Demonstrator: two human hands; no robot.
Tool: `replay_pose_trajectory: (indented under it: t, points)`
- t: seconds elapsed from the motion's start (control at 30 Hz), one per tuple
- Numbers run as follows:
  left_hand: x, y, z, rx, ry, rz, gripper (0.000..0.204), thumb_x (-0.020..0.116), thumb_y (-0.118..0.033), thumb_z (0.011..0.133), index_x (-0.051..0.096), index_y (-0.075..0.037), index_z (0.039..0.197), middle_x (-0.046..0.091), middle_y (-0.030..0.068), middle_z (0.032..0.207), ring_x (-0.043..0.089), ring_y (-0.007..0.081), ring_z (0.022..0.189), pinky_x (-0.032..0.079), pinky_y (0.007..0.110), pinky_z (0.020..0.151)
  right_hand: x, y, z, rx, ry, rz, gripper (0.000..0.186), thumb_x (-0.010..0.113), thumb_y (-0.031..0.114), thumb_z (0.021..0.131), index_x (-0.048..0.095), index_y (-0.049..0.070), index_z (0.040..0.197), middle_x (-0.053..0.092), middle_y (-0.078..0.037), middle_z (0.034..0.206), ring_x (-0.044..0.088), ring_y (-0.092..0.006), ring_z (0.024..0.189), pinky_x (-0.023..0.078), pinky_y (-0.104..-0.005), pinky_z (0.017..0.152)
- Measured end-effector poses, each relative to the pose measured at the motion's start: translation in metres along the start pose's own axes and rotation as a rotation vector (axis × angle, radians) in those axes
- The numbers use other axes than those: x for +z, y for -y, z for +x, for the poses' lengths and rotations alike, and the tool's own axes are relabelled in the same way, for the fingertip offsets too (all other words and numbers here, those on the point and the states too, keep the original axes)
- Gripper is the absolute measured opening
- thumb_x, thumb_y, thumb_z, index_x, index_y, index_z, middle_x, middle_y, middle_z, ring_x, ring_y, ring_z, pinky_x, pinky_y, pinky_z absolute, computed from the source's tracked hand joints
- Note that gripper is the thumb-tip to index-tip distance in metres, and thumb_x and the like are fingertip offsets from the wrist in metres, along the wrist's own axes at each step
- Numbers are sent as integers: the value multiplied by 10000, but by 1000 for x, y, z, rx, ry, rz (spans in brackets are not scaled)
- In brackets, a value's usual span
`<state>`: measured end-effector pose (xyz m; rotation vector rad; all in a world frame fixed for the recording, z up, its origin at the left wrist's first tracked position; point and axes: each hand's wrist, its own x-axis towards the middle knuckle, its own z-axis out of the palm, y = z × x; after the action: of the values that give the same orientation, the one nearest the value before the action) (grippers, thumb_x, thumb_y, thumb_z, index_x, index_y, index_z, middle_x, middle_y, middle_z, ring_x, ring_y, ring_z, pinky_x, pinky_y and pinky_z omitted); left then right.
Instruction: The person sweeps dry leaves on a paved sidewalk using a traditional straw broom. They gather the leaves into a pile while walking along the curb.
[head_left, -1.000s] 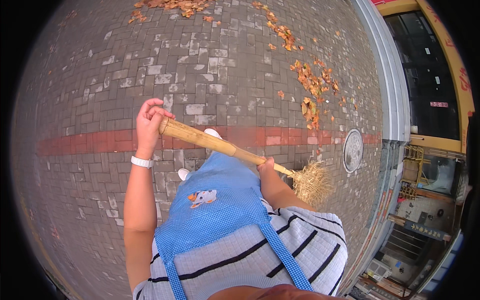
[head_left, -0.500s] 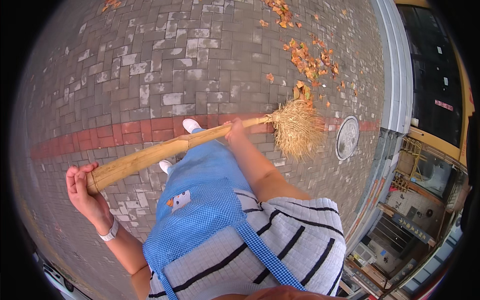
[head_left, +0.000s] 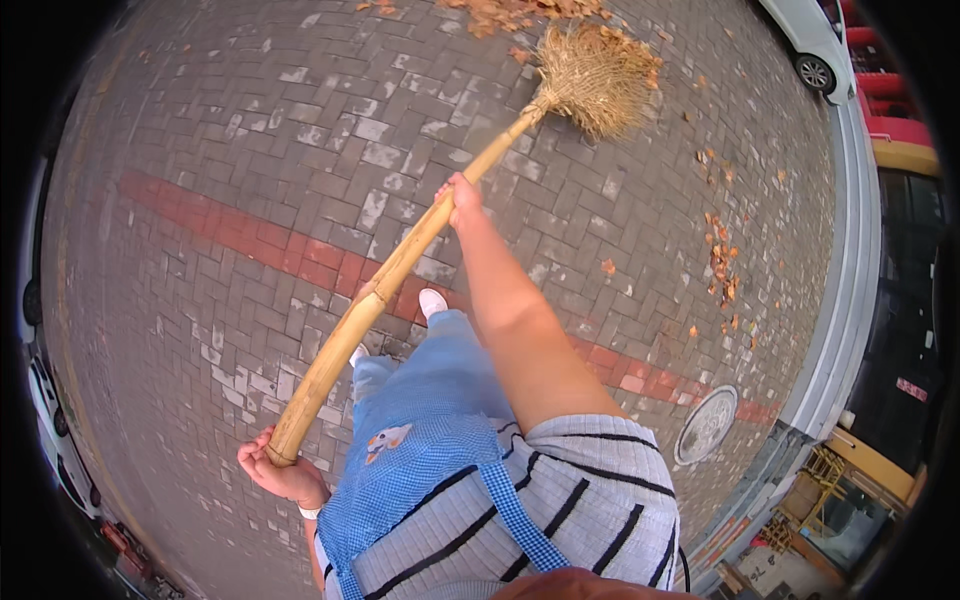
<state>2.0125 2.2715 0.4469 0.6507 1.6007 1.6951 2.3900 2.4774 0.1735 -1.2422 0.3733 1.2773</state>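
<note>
A long-handled broom [head_left: 405, 255] runs diagonally across the view, from near my left side up to the far right. My left hand [head_left: 283, 472] is closed round the thick butt end of its pale bamboo handle. Farther up the handle, my right hand [head_left: 461, 201] grips the thinner part, with that arm stretched forward. The straw-coloured bristle head [head_left: 600, 80] fans out over the paving at the far end. Dry orange-brown leaves [head_left: 490, 14] lie just beyond and to the left of the bristles; some also show along the head's far edge.
Grey brick paving [head_left: 250, 130] is crossed by a red brick strip [head_left: 300, 258]. At right are a round manhole cover [head_left: 706, 425], scattered leaves [head_left: 722, 260] and grey steps [head_left: 850, 250] along a shopfront. A white car [head_left: 815, 55] stands far right; more cars [head_left: 55, 430] line the left.
The broom head has swung forward and away from me, with my right arm extending. My left hand has moved down and to the right, and the whole view has turned.
</note>
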Motion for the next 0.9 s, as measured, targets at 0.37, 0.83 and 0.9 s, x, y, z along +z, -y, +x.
replay_pose_trajectory:
  t: [0.37, 0.83, 0.9]
  points:
    - [-111, 69, 34, -172, -254, -190, 121, 397, -117, 811, 468, -47, 881, 533, 81, 680, 556, 217, 645, 477, 341, 649, 18, -33, -60, -103, 14, -288, 85, 499, 66, 777, 439, 12, 751, 458, -84, 625, 489, -202, 508, 488, -365, 497]
    - [-121, 19, 143, -284, 262, -68, 282, 383, -48, 773, 477, 5, 1033, 549, 87, 670, 579, 194, 625, 501, 303, 608, -183, -123, -178, 119, -316, 62, 158, 450, 151, 797, 452, -6, 795, 511, -117, 746, 553, -256, 677, 527, -406, 678]
    - [-74, 4, 157, -233, 421, -75, 273, 395, -63, 781, 486, 9, 1028, 553, 82, 670, 580, 176, 628, 499, 296, 603, -208, -110, -199, 122, -152, 49, 194, 418, 156, 817, 437, -14, 908, 514, -141, 872, 549, -293, 811, 495, -435, 758]
